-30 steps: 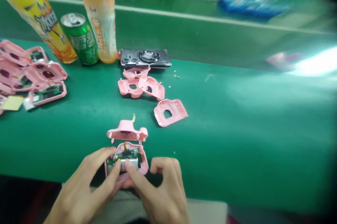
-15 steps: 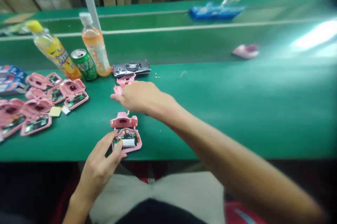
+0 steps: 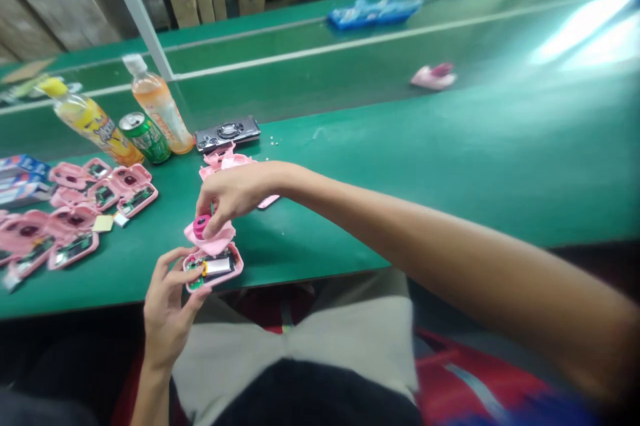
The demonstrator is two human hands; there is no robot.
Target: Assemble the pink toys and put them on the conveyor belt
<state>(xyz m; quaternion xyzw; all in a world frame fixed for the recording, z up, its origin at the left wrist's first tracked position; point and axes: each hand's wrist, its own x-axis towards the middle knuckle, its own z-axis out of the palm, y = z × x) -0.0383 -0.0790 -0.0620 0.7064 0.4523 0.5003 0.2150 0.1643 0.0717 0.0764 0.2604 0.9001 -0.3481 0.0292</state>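
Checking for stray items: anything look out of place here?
A lone pink plastic shell sits on the far green bench, away from the others, and pale specks lie beside the black camera back.

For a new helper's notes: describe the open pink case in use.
On the green workbench, the person's left hand steadies an open pink camera-shaped case. Unlike the cases piled at far left, it sits directly under the right hand, a silver battery showing.

right hand (image 3: pixel 235 196) on a pink plastic shell (image 3: pixel 213 241), left hand (image 3: pixel 167 293) against the open circuit-board half (image 3: pixel 215 268)
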